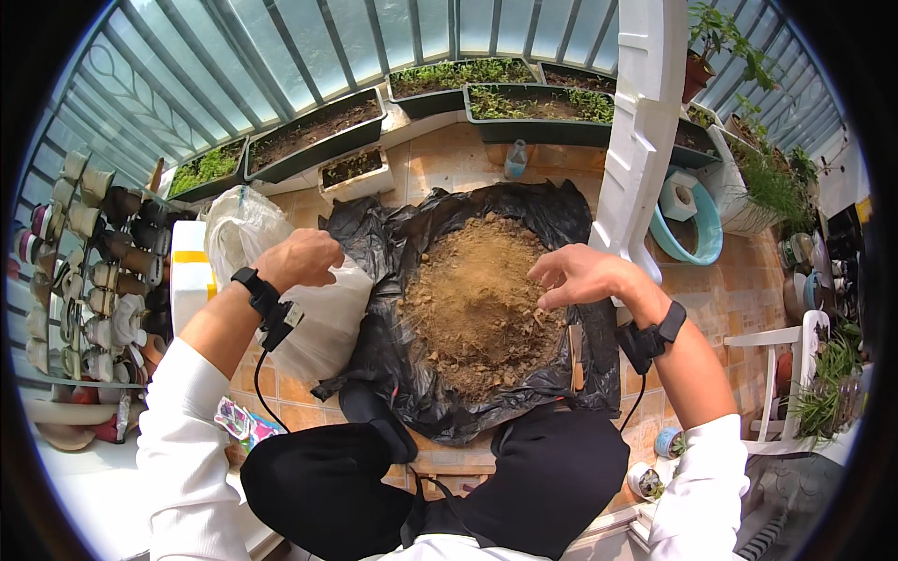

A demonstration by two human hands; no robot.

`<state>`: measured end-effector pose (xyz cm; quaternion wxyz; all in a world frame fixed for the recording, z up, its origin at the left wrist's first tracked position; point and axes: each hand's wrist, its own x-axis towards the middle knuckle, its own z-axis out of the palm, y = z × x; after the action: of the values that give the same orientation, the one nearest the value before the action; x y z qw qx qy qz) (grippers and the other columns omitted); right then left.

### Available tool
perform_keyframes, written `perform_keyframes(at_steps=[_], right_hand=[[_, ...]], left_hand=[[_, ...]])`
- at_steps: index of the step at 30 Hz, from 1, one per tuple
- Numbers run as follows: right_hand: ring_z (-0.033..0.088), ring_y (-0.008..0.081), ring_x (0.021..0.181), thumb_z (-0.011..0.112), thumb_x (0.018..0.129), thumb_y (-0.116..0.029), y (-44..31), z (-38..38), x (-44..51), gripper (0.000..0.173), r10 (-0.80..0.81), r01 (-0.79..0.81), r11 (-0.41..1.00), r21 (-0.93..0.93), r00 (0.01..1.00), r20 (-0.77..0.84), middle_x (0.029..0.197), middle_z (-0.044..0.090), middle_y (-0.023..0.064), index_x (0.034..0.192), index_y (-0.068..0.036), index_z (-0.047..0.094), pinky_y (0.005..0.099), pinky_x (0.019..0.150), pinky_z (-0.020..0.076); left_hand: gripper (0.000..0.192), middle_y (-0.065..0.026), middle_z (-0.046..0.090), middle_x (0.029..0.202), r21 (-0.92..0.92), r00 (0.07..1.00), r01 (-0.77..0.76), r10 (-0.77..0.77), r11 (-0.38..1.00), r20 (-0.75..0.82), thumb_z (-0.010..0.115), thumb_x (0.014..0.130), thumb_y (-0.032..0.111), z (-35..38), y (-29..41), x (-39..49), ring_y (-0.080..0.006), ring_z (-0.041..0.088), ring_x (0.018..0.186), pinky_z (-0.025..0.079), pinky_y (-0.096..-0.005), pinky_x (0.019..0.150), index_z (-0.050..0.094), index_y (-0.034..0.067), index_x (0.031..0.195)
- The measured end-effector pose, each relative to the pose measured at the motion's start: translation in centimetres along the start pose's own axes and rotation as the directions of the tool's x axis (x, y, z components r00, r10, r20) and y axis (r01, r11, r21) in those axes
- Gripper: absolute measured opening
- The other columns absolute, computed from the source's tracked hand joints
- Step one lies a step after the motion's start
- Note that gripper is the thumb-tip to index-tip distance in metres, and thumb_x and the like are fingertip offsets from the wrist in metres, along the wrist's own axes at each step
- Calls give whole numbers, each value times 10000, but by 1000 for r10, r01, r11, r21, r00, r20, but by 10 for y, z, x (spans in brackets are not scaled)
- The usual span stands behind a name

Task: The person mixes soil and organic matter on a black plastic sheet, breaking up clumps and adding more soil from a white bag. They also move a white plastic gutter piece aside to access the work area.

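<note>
My left hand (302, 259) hovers with curled fingers in front of a bulging white plastic sack (323, 322); nothing shows in it, though its palm side is hidden. My right hand (579, 273), fingers bent and apart, is over the right edge of a heap of dry brown soil (484, 301) and holds nothing visible. Clods and dry root fibres are mixed into the heap. Under it spreads a crumpled black plastic sheet (596, 350). A flat wooden-looking stick (576, 357) lies on the sheet at the heap's right side.
Long dark planters (319, 144) with soil and seedlings line the railing. A small white planter (356, 175) and a plastic bottle (515, 160) stand before them. At right are a white post (635, 154), a blue basin (684, 224) and small succulent pots (645, 480). A shoe rack (91, 294) fills the left.
</note>
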<state>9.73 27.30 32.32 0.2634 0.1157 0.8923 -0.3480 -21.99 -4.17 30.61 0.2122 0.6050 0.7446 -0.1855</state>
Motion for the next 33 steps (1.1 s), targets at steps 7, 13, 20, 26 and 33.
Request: perform_keyframes(at_steps=[7, 13, 20, 26, 33], right_hand=[[714, 344, 1049, 808, 792, -381, 53, 86, 113, 631, -130, 120, 984, 130, 989, 72, 1127, 734, 218, 1283, -11, 667, 408, 922, 562], [712, 366, 1036, 777, 792, -359, 70, 111, 114, 584, -113, 121, 919, 375, 993, -43, 1093, 737, 225, 1265, -33, 673, 427, 920, 553], [719, 342, 1027, 779, 805, -288, 55, 140, 109, 483, -83, 145, 914, 380, 981, -175, 1078, 745, 198, 1208, -33, 699, 413, 904, 563], [704, 382, 978, 743, 819, -228, 35, 164, 107, 380, -68, 210, 916, 342, 922, -382, 965, 726, 199, 1146, -37, 711, 425, 855, 561], [721, 310, 776, 712, 870, -185, 6, 180, 120, 309, -290, 499, 858, 121, 666, -687, 984, 732, 191, 1125, -11, 699, 393, 750, 572]], left_hand=[[890, -322, 701, 1072, -613, 977, 116, 21, 781, 212, 741, 820, 670, 174, 50, 109, -477, 664, 1052, 540, -457, 913, 633, -97, 1257], [792, -304, 705, 1125, -763, 940, 341, -188, 549, 285, 885, 740, 501, 237, 79, 154, -398, 694, 1069, 536, -425, 918, 664, -135, 1157], [298, -142, 763, 780, -891, 939, 302, -268, 340, 216, 786, 866, 273, 240, 80, 147, -228, 710, 721, 558, -364, 731, 797, -19, 922], [239, -105, 754, 745, -898, 991, 101, -127, 428, 51, 748, 901, 241, 186, 91, 118, -192, 695, 663, 546, -355, 658, 798, 10, 937], [220, -104, 747, 744, -876, 997, -66, 66, 478, -38, 731, 938, 201, 98, 121, 94, -125, 702, 673, 539, -312, 623, 772, -12, 971]])
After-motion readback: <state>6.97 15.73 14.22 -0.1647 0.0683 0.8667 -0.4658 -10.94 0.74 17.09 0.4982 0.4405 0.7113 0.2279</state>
